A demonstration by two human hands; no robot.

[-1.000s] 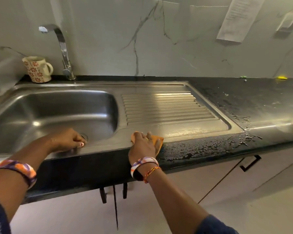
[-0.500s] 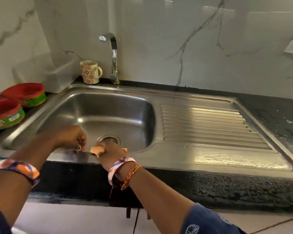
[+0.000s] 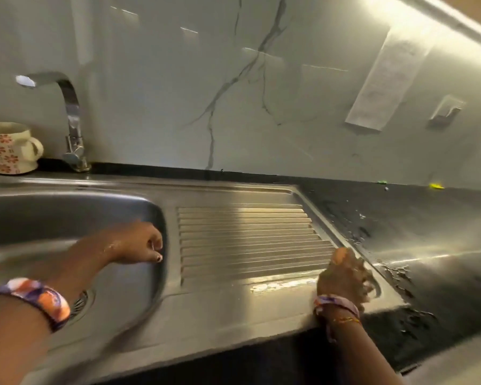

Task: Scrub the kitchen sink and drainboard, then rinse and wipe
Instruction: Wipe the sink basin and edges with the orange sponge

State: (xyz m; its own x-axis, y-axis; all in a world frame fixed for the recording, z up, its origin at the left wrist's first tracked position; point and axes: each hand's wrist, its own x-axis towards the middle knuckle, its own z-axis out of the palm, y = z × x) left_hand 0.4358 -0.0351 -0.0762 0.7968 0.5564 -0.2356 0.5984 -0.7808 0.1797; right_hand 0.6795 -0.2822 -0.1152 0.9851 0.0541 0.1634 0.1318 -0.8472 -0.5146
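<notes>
The steel sink basin [image 3: 53,218] fills the left, its drain strainer [image 3: 81,301] partly hidden behind my left forearm. The ribbed drainboard [image 3: 247,237] lies to its right. My right hand [image 3: 345,276] presses an orange sponge [image 3: 339,255] on the drainboard's near right corner; only the sponge's top edge shows above my fingers. My left hand [image 3: 136,243] hovers over the basin's right edge with fingers loosely curled and holds nothing. A wet streak shines on the drainboard's flat front strip.
A chrome tap [image 3: 70,115] stands at the back left beside a flowered mug [image 3: 9,147]. The black countertop [image 3: 428,232] to the right is wet with droplets. A paper sheet [image 3: 386,79] hangs on the marble wall.
My right hand has carried the sponge from the sink's front rim near the drain to the drainboard's right corner. My left hand has lifted off the front rim toward the basin's right edge.
</notes>
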